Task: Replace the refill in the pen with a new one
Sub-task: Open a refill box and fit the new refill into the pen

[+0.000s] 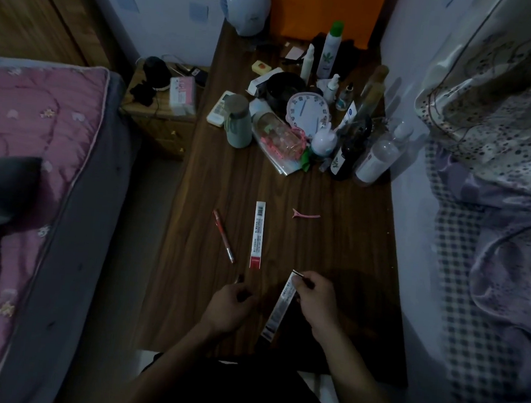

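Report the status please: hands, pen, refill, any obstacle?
Right hand pinches refill packet near its top. Left hand grips small dark part, unclear which. Red pen and second packet lie on table. Bottles far back, no obstacle.

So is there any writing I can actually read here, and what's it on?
"DL": on the orange bag at the table's far end, cut by the frame's top.
Too small to read: barcode and print on the flat refill packet.
Blurred: print on the held refill packet in the right hand; clock face numerals.
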